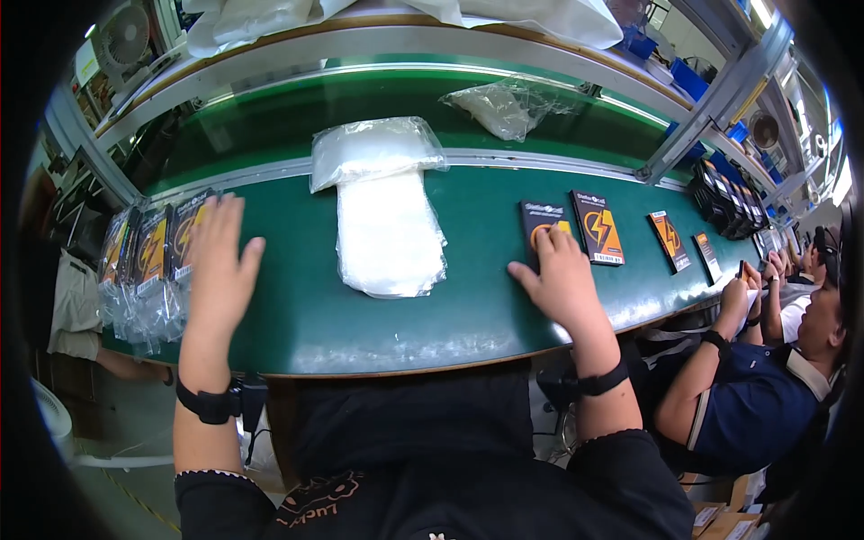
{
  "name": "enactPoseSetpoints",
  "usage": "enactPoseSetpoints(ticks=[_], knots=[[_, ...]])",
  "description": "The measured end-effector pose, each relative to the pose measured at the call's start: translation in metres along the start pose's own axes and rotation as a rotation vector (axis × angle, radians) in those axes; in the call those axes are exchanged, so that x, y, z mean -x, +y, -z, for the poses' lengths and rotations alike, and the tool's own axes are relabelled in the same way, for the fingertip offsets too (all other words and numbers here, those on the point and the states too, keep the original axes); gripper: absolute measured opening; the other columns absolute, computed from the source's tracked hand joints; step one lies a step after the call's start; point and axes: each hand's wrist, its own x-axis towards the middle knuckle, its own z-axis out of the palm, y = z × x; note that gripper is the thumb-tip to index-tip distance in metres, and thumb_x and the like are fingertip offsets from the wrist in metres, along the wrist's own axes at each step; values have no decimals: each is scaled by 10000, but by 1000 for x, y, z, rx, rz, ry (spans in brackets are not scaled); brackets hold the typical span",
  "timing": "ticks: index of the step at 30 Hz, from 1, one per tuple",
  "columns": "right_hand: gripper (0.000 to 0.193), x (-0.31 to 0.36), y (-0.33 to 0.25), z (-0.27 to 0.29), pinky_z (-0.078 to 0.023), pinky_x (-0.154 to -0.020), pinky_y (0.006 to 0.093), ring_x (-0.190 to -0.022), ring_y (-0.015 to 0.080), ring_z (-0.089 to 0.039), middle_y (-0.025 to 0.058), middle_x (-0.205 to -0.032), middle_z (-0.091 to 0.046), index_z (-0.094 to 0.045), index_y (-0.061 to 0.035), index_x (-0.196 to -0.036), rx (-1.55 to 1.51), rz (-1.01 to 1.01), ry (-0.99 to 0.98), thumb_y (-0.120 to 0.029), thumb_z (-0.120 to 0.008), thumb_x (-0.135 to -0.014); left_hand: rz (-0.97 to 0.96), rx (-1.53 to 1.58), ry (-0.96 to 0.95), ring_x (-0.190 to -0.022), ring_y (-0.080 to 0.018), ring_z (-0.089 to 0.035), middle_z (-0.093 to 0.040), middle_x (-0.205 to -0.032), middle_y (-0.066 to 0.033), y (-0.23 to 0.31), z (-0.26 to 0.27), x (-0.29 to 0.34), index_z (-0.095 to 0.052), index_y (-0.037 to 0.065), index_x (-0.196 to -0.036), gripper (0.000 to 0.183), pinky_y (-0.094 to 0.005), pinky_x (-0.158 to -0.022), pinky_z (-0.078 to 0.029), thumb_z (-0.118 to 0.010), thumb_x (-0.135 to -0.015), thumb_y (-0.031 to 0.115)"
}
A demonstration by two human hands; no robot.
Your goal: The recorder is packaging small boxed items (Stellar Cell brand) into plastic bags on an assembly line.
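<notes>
My left hand [221, 261] is spread out with its fingers apart, its fingertips by the row of bagged black-and-orange boxes [151, 247] at the left end of the bench. On the right, my right hand [560, 274] rests over a flat black-and-orange box [543, 214], fingers on its front and thumb stretched out to the side. Whether it grips that box I cannot tell. Just beyond it lies a second such box [598, 229]. Between my hands sits a stack of clear plastic bags [389, 234], topped by a folded bundle of clear film [378, 151].
Two more boxes lie farther right, a wider one [668, 241] and a narrow one [707, 257]. Black packs [727, 202] are piled near the metal post [720, 99]. A crumpled clear bag [504, 110] lies behind the rail. A co-worker [765, 387] sits close on my right.
</notes>
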Motion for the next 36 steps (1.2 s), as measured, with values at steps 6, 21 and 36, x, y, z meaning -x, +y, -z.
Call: enactPoseSetpoints(ticks=[6,21,36], knots=[[648,8,-31,12,-409,-897,414,-1069,371,-479,232,-1158,-497,-507,75,-1141,-104,-76,-27,-389,-698,-730,-473,379,-248,-1242,-310,-408,-509,-1270,-109,84,10,-6,-576,66,-1153,319,-424,-1039,-295,-559,-835,94],[295,17,-53,22,-461,-653,211,-759,74,-547,31,-882,-579,-531,-38,-1074,-2099,-286,-609,-279,-559,-906,-276,574,-142,-834,-286,-552,-561,-822,-98,93,-25,-3,-620,17,-899,131,-362,-723,-459,-594,-772,2],[573,-4,-88,-1,-529,-803,296,-946,172,-616,164,-1141,-562,-302,71,-1343,-2112,-238,-899,-37,-568,-847,79,843,-366,-651,-142,-578,-561,-718,-75,82,-19,-5,-679,10,-874,146,-254,-607,-467,-636,-734,7]])
